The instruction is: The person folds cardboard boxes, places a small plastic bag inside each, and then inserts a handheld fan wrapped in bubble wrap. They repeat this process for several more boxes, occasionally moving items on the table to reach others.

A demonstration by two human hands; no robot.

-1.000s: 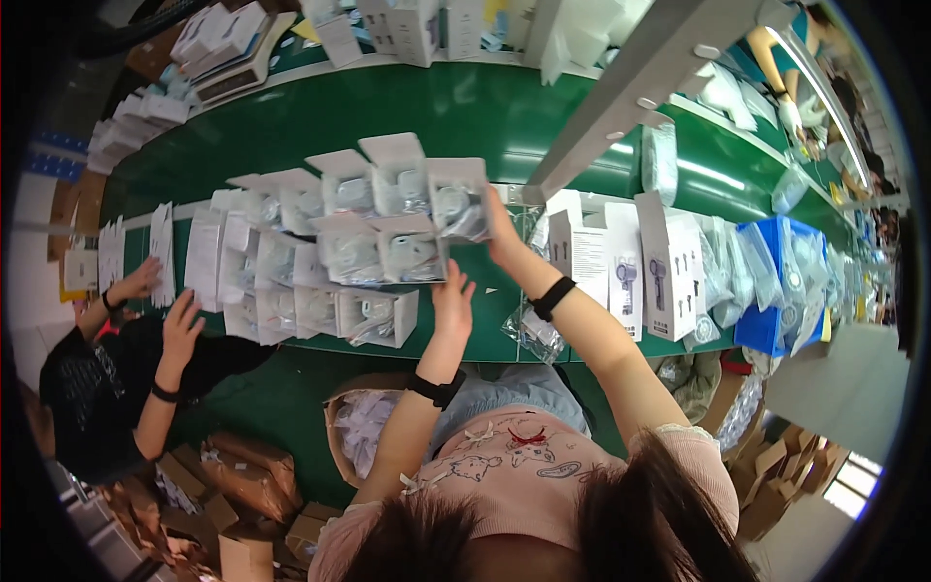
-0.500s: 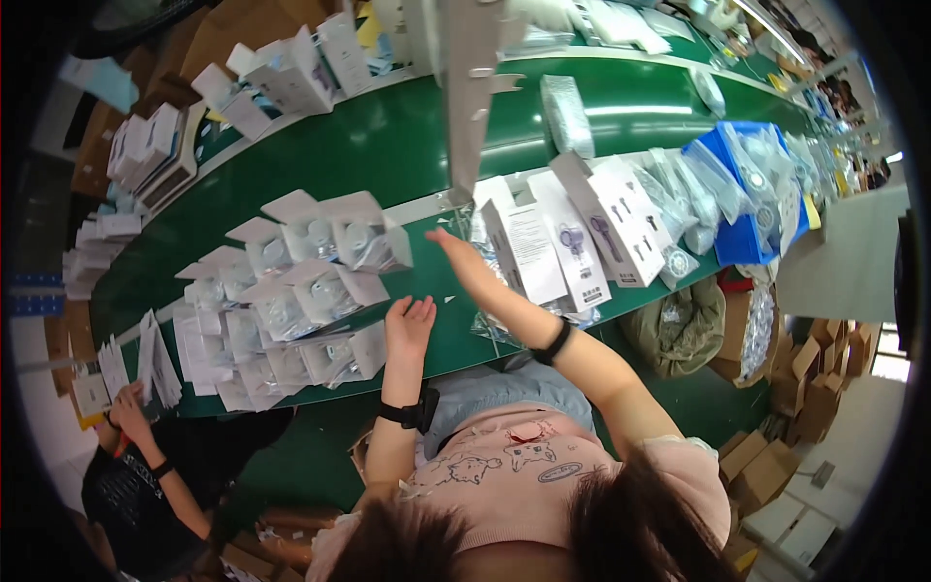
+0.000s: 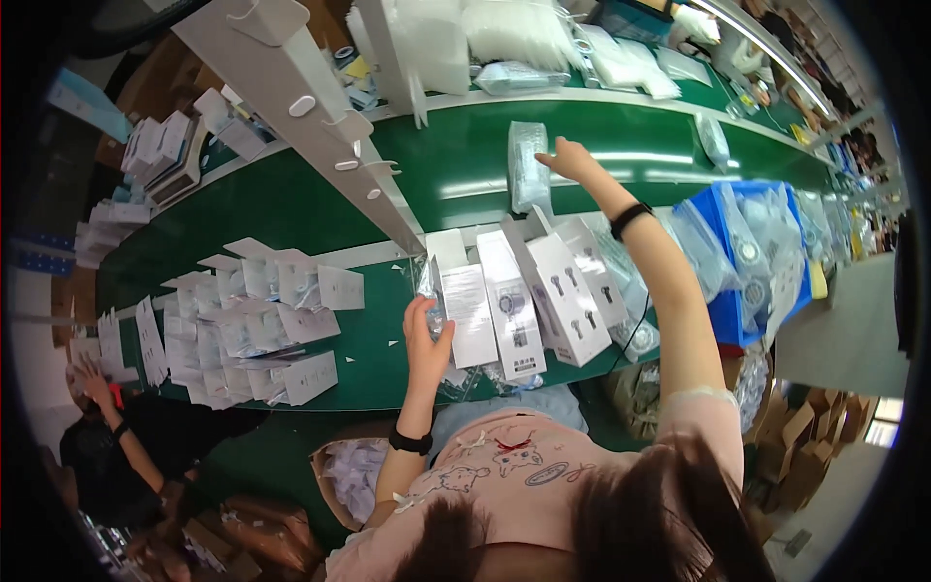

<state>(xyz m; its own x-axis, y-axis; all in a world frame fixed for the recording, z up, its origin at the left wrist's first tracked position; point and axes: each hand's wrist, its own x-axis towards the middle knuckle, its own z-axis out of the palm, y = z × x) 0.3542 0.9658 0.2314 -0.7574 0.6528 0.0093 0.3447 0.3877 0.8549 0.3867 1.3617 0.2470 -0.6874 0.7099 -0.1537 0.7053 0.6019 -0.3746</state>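
My right hand [image 3: 574, 161] reaches over the far side of the bench, fingertips at the right edge of a bubble-wrapped package [image 3: 528, 175]. Its fingers look partly extended, not wrapped round the package. Lower down, my left hand [image 3: 427, 338] is beside the leftmost white carton [image 3: 469, 320], its thumb and fingers apart around the carton's left edge and some clear plastic. Several white cartons stand in a row here, including one with a purple handheld device printed on it [image 3: 515, 315]. To the left, open white boxes [image 3: 252, 320] with plastic-wrapped contents stand grouped.
A blue bin [image 3: 742, 325] full of plastic-bagged parts stands to the right. A slanted metal post [image 3: 339, 145] rises behind the cartons. A co-worker's hand [image 3: 92, 383] is at the far left, near upright white papers [image 3: 150, 339]. Brown cardboard boxes [image 3: 805, 436] fill the right floor.
My right hand has swung from the metal post's foot over to the wrapped package. My left hand has shifted right to the leftmost carton. The whole view has turned rightward.
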